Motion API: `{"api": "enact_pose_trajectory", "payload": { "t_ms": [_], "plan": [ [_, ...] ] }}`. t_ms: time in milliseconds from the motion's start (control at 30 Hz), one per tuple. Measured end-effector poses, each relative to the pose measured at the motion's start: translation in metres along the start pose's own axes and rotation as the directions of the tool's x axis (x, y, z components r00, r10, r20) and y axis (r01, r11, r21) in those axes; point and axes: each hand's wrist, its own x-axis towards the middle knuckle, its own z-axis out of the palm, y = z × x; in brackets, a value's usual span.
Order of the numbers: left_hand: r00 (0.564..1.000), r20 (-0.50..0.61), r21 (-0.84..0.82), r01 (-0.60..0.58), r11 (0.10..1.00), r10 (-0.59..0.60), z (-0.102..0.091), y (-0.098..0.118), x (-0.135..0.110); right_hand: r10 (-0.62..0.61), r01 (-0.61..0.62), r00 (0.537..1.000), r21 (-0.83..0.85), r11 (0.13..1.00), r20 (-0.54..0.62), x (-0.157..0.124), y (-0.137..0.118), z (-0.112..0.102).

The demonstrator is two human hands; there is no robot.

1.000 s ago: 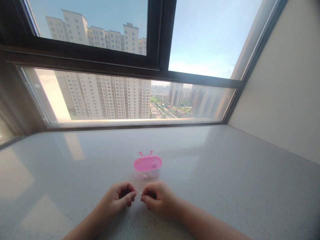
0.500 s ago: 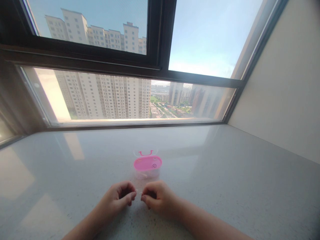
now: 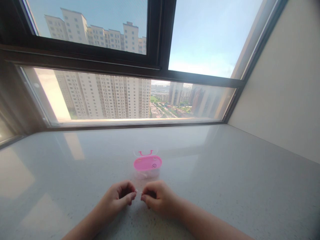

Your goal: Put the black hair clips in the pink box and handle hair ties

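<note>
A small oval pink box (image 3: pixel 147 164) with a clear lower part stands on the pale stone sill (image 3: pixel 225 173), its clear lid with a pink clasp (image 3: pixel 145 153) folded open behind it. Just in front of the box, my left hand (image 3: pixel 119 197) and my right hand (image 3: pixel 156 198) rest on the sill, knuckles up. Both are curled in a pinch, fingertips facing each other and almost touching. Whatever lies between the fingertips is too small to make out.
A large window (image 3: pixel 130 96) with a dark frame (image 3: pixel 160 36) runs along the back of the sill, tall buildings beyond it. A beige wall (image 3: pixel 282 86) closes the right side.
</note>
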Motion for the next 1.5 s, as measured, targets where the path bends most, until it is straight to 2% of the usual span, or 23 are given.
{"api": "enact_pose_trajectory", "payload": {
  "t_ms": [900,1500],
  "plan": [
    [1.0,0.013,0.0,0.009,1.0,-0.009,-0.0009,-0.0044,0.0017,-0.012,0.012,1.0,0.013,1.0,-0.021,0.0006,0.0006,0.0],
    [1.0,0.003,0.005,0.014,1.0,-0.014,0.0003,0.0025,0.0001,-0.012,0.012,1.0,0.015,1.0,-0.017,-0.0005,-0.0018,-0.0004]
  ]
}}
